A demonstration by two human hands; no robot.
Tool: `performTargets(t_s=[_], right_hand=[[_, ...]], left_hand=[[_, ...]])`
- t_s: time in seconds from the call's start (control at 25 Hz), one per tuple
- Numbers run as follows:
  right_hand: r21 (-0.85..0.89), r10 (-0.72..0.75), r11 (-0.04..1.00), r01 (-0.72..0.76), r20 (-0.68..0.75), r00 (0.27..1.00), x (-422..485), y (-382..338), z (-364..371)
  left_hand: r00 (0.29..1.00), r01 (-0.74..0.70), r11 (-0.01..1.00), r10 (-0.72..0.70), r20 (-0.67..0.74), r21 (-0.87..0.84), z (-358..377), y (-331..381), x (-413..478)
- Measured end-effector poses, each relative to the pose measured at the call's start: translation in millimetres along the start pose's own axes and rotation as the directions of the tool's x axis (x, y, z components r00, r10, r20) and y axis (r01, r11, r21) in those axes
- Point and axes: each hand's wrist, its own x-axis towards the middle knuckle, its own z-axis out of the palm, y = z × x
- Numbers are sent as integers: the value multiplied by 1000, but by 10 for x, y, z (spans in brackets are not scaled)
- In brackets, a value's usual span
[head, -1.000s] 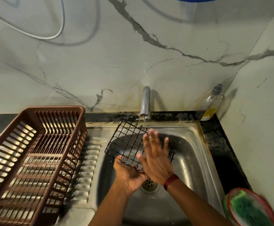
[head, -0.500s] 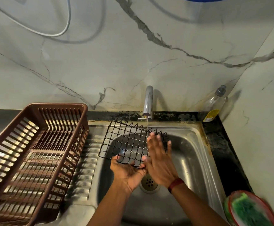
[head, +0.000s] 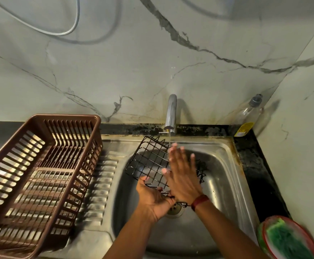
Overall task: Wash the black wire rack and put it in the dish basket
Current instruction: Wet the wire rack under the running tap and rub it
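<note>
Head view: our left hand grips the near edge of the black wire grid rack, tilted over the steel sink under the chrome tap; our right hand lies flat, fingers spread, on it. Brown slatted plastic dish basket stands left, apart.

We see that the black wire rack has turned since half a second ago: its far corner now points up toward the tap, where its far edge lay nearly level before. The left hand has shifted with it, gripping the near edge closer to the drain. The right hand, flat with fingers spread, has slid further up the grid, fingertips under the water stream.
</note>
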Motion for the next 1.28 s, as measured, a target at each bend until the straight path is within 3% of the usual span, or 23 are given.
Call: performTargets(t_s=[0.08,0.12,0.28,0.4,0.48,0.68,0.72,0.8,0.84,0.92,0.96,1.12,1.2,1.28], right_hand=[[39,222,974,-222,-2,975,64,313,10],[68,262,963,-261,-8,965,82,395,-16],[265,275,931,-250,-59,960,-129,456,-8],[636,454,671,-381,55,890,-360,475,-15],[759,495,520,-391,105,863,-432,471,-56],[742,539,551,-382,33,842,-482,462,-326],[819,535,460,-343,53,843,-493,493,-403],[951,491,113,-289,199,848,-524,527,-490],[940,467,50,-336,276,840,-533,534,-465],[765,560,329,-554,315,767,-564,562,-277],[678,626,411,-610,276,729,-602,551,-199],[810,666,301,-503,200,719,-642,478,-217],[868,622,182,-462,262,738,-630,420,-336],[880,489,77,-469,377,786,-602,308,-500]], left_hand=[[999,31,997,-32,-19,-78,-25,91,14],[999,26,994,-29,-26,-104,-4,79,17],[1000,14,996,-15,-15,-93,-58,132,-100],[1000,-18,995,17,-8,-94,-163,229,-138],[998,-58,996,58,1,-68,-273,263,-149],[987,-157,982,155,31,101,-512,298,-227],[982,-186,975,185,25,124,-538,304,-242],[974,-228,962,227,24,151,-576,316,-264],[970,-241,959,238,38,150,-588,324,-270],[968,-250,959,247,34,133,-619,343,-264],[969,-247,960,246,28,132,-640,357,-256],[956,-291,953,287,51,81,-650,370,-291],[941,-336,941,333,65,38,-613,369,-329],[926,-369,929,366,90,18,-620,389,-308]])
